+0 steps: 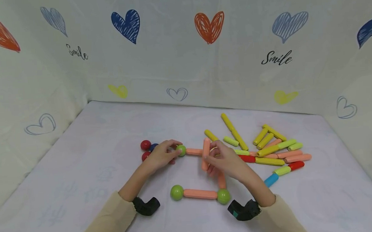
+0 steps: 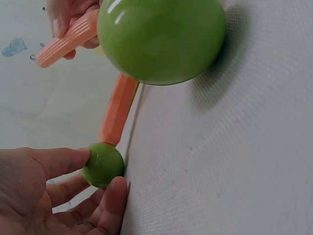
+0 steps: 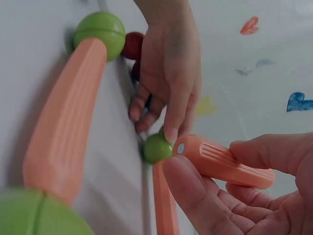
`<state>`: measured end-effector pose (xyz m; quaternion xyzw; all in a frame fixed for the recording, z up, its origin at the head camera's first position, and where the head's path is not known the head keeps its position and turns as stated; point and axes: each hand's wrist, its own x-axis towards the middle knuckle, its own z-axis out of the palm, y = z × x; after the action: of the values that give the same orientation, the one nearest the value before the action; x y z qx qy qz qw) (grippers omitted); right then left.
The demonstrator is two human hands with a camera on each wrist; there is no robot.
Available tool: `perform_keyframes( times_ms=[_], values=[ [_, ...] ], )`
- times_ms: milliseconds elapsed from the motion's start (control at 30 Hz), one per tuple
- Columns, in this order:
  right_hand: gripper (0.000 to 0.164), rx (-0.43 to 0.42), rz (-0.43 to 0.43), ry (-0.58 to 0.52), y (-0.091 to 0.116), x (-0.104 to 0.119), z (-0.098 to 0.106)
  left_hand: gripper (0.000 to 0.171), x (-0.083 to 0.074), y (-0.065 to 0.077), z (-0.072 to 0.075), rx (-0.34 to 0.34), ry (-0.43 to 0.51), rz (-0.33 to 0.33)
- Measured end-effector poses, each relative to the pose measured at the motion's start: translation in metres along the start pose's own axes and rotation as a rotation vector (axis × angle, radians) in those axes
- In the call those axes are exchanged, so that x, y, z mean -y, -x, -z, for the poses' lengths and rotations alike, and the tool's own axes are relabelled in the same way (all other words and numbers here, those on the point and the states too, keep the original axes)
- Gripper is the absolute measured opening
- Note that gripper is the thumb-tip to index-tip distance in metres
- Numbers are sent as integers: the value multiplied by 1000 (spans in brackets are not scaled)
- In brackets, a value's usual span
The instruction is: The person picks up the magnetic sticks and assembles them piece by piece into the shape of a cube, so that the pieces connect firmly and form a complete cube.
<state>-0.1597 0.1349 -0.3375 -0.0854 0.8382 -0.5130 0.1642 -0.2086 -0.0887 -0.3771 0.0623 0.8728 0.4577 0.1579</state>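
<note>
My left hand (image 1: 160,155) pinches a green ball (image 1: 182,150) between thumb and fingers at the far left of a rod frame. A salmon rod (image 1: 194,151) runs right from that ball. My right hand (image 1: 227,159) grips a loose salmon rod (image 1: 206,155), held above the frame; a round silvery spot (image 3: 181,148) shows on its end in the right wrist view. Nearer me, a second green ball (image 1: 176,192) joins by a salmon rod (image 1: 200,194) to a third green ball (image 1: 223,196). Another salmon rod (image 1: 221,180) extends from this ball under my right hand, which hides the far right corner.
Red balls (image 1: 145,145) and a dark blue ball (image 1: 154,147) lie left, partly behind my left hand. At right is a loose pile of yellow rods (image 1: 269,161), with salmon, lime, red and blue ones (image 1: 271,180). A heart-printed cloth (image 1: 170,60) stands behind the table.
</note>
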Motion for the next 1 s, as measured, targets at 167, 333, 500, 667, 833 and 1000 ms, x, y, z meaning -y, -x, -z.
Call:
perform_keyframes(
  times_ms=[167, 333, 500, 667, 833, 1000],
  values=[
    [36, 118, 38, -96, 0, 11, -26, 34, 0, -1, 1, 4, 0, 10],
    [36, 176, 67, -132, -3, 15, -45, 32, 1, -2, 1, 9, 9, -11],
    [32, 178, 72, -116, -7, 15, -56, 32, 2, -2, 1, 12, -5, -24],
    [31, 162, 65, -120, -10, 13, -62, 33, 2, -3, 1, -3, -46, -34],
    [32, 135, 50, -86, -14, 9, -64, 32, 3, -2, 1, 0, -15, -24],
    [35, 111, 11, -59, -18, 5, -65, 33, 3, -1, 4, 35, 48, -17]
  ],
)
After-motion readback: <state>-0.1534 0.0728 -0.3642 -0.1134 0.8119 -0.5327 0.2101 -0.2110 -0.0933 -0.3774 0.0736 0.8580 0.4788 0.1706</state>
